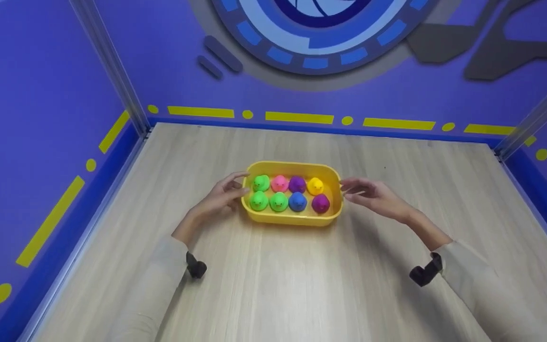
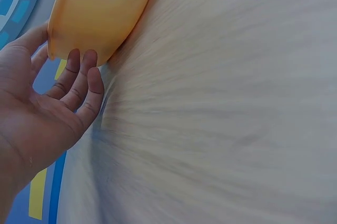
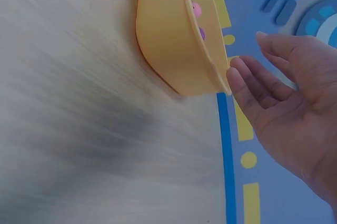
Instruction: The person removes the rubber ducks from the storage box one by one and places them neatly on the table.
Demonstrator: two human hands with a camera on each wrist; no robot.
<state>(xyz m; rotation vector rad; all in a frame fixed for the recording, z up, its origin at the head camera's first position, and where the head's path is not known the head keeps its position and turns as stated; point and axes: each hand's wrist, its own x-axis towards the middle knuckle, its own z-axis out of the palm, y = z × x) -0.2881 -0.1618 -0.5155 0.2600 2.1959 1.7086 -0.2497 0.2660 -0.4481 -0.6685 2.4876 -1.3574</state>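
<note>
Eight toy ducks (image 1: 279, 201) sit in two rows inside the yellow tub (image 1: 292, 220), on the wood-grained tabletop (image 1: 283, 275). At the tub's ends we see the left hand (image 1: 217, 197) and the right hand (image 1: 380, 198), each with thumb apart from loosely bent fingers.

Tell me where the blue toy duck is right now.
In the head view, the blue toy duck sits in the near row of the yellow rounded tub, between a green toy duck at left and a purple toy duck at right.
</note>
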